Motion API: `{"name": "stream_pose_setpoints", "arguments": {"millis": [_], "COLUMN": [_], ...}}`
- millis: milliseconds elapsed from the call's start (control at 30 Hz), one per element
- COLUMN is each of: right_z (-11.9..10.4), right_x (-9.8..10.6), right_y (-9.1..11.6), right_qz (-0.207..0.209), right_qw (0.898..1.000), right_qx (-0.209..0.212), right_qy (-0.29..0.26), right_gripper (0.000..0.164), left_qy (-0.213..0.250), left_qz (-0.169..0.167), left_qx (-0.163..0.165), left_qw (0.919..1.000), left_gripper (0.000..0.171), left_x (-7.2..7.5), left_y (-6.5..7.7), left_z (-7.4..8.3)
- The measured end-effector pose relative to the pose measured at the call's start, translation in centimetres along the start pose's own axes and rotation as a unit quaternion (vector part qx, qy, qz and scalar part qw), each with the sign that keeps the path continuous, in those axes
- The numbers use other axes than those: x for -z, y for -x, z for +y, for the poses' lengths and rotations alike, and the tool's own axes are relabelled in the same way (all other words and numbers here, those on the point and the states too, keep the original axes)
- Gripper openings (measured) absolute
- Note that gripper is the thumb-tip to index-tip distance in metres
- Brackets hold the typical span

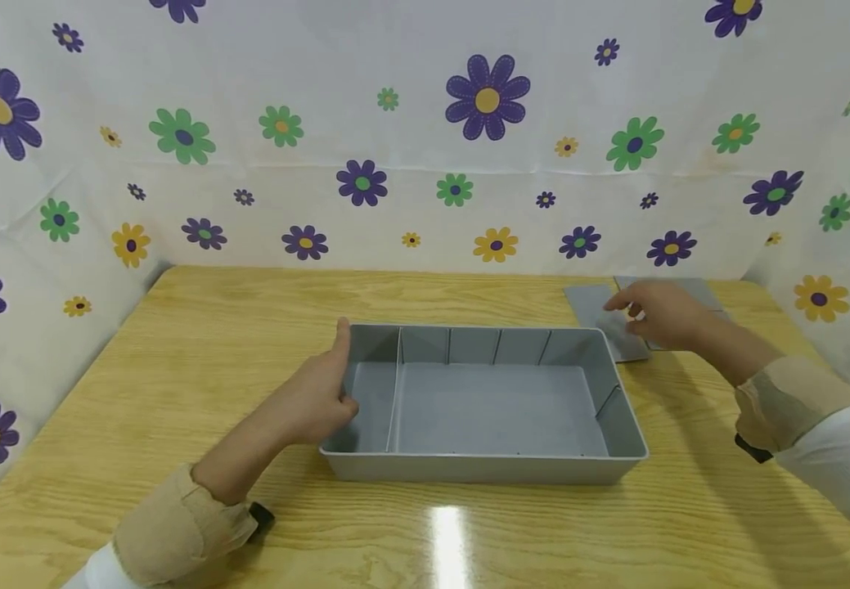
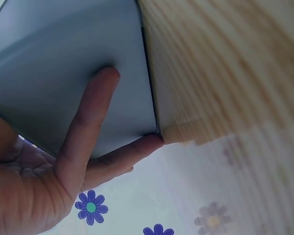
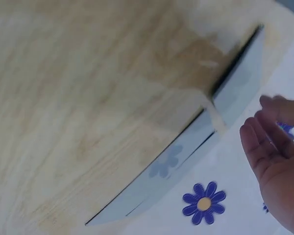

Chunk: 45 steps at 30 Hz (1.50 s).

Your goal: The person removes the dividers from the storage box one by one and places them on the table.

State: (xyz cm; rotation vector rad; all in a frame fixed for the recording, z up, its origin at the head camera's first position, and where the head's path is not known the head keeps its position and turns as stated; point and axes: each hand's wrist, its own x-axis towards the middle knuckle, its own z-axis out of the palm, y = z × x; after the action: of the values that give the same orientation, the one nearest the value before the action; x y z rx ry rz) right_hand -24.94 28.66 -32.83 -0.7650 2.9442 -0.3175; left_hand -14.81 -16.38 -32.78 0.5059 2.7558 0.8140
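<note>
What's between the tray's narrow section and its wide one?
A thin upright divider across the tray; the head view shows it.

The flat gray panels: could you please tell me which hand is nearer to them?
Right. The right hand hovers over the flat gray panels; the left hand is farther off, at the left end of the gray box.

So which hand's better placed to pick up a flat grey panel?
Right, I'd say. The right hand is at the panels, fingers loosely bent, nothing visible in its grasp. The left hand is on the left wall of the box, farther from the panels.
</note>
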Motion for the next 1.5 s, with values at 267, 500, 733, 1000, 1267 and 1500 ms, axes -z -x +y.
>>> {"name": "stream_pose_setpoints", "arguments": {"millis": [267, 500, 733, 1000, 1267, 1500], "right_z": [-1.3, -1.0, -0.6, -3.3, -15.8, -23.4], "right_x": [-2.1, -2.3, -2.1, 1.8, 4.9, 2.0], "right_y": [0.7, 0.3, -0.1, -1.7, -3.3, -4.1], "right_qz": [-0.01, -0.005, -0.012, 0.088, 0.107, 0.033], "right_qw": [0.995, 0.997, 0.998, 0.994, 0.956, 0.903], "right_qx": [0.099, 0.072, 0.051, 0.057, 0.268, 0.419], "right_qy": [0.028, 0.028, 0.036, 0.011, 0.049, 0.09], "right_gripper": [0.026, 0.027, 0.029, 0.027, 0.028, 0.029], "left_qy": [-0.004, 0.005, 0.007, 0.006, 0.005, 0.013], "left_qz": [0.006, 0.0, 0.0, -0.002, 0.005, -0.006], "left_qx": [0.003, -0.002, 0.0, 0.008, 0.001, -0.002], "left_qw": [1.0, 1.0, 1.0, 0.9999, 1.0, 0.9999], "left_gripper": [0.101, 0.101, 0.101, 0.102, 0.101, 0.102], "left_x": [0.0, 0.0, 0.0, -0.1, 0.3, 0.2], "left_y": [0.2, 0.0, -0.1, -0.1, 0.3, 0.0], "left_z": [-0.3, 0.0, 0.1, -0.1, -0.3, -0.3]}}
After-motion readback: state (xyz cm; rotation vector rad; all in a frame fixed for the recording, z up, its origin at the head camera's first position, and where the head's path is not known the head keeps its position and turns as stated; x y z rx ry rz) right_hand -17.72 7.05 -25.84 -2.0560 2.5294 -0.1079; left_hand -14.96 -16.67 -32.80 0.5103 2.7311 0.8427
